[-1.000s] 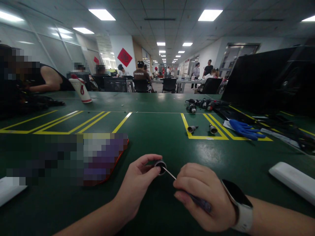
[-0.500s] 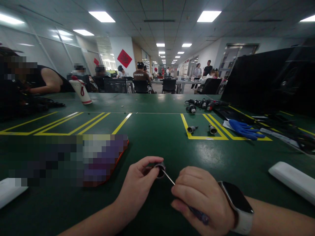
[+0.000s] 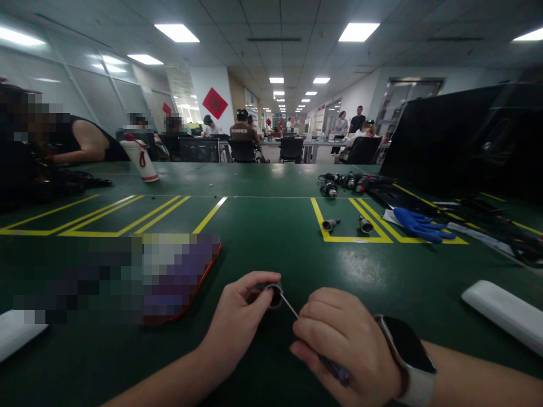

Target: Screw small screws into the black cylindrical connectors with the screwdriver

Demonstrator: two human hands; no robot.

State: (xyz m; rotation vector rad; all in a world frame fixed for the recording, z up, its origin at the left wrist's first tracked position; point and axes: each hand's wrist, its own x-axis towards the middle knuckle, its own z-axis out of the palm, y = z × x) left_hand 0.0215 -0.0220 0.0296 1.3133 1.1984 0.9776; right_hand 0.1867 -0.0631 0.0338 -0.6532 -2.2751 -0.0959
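Between thumb and fingers, my left hand (image 3: 244, 314) grips a small round metal connector shell (image 3: 276, 298), its hollow end turned toward my right side. My right hand (image 3: 343, 339) is wrapped round the handle of a screwdriver (image 3: 289, 305). The thin shaft slants up and left, and its tip reaches into the connector's opening, where I cannot see it. Part of the handle shows below my right palm. Farther back on the green table (image 3: 263, 249), two similar metal connectors, one on the left (image 3: 331, 225) and one on the right (image 3: 365, 224), lie inside a yellow-taped box.
A blue glove (image 3: 419, 224) lies at the right, near cables and a dark monitor (image 3: 458, 135). Several black-and-silver parts (image 3: 339, 182) sit farther back. White bars (image 3: 504, 311) flank both sides. A cup (image 3: 141, 158) stands back left; a person leans at the far left.
My right hand and the screwdriver handle have shifted slightly left. The tip stays at the connector's opening, and my left hand keeps its grip.
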